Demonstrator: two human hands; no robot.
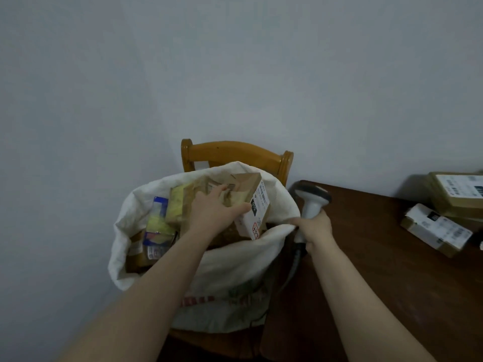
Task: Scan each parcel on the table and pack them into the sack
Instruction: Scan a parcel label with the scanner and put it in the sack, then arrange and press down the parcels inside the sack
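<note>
From the head camera, a white sack [235, 262] stands open on the seat of a wooden chair [230, 152], just off the left edge of the dark wooden table [366, 270]. The chair's curved back shows above the sack's far rim, against a plain pale wall [235, 74].

The left hand [213, 211] reaches down into the sack's mouth and grasps a brown parcel [257, 202], with the fingers laid over its cardboard top and the thumb against the side with the white label. The parcel sits tilted inside the sack at its right side, its labelled end near the rim. Beside it to the left are yellow padded packs [177, 205] and a blue-edged pack [158, 223], all inside the sack.

The right hand [315, 228] is wrapped around the handle of a grey-and-white scanner [312, 197], held upright at the table's left edge and touching the sack's right rim. I cannot tell whether the hand also pinches the cloth. A dark cable [294, 267] drops from the handle between the sack and the table.

At the table's far right edge, a large brown box [456, 194] sits on another box. A smaller white-labelled parcel [436, 231] lies just in front of them.
</note>
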